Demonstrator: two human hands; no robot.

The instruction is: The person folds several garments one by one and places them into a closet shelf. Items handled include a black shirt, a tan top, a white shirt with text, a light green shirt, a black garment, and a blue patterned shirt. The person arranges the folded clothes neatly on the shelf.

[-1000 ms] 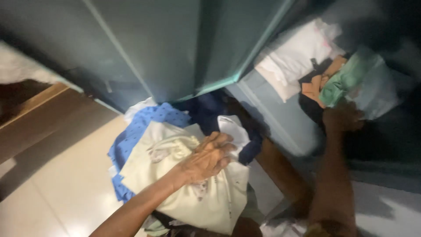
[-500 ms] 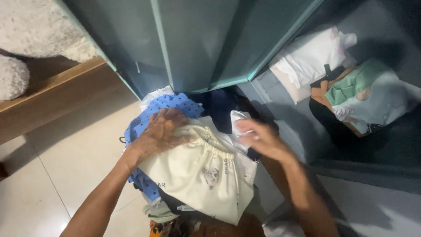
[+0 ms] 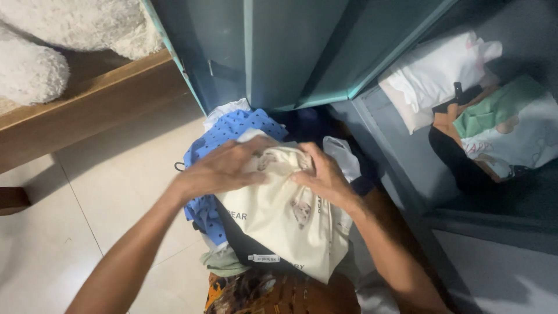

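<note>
Cream cotton garment with small bear prints lies on top of a heap of clothes on the pale tiled floor, just in front of the teal metal wardrobe door. The left hand presses flat on its upper edge, fingers spread. The right hand grips the same edge, fingers curled into the cloth. A blue dotted fabric lies beneath.

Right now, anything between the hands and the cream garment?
Nothing visible. Left hand and right hand both rest directly on the cream garment, which lies on top of the clothes pile.
</note>
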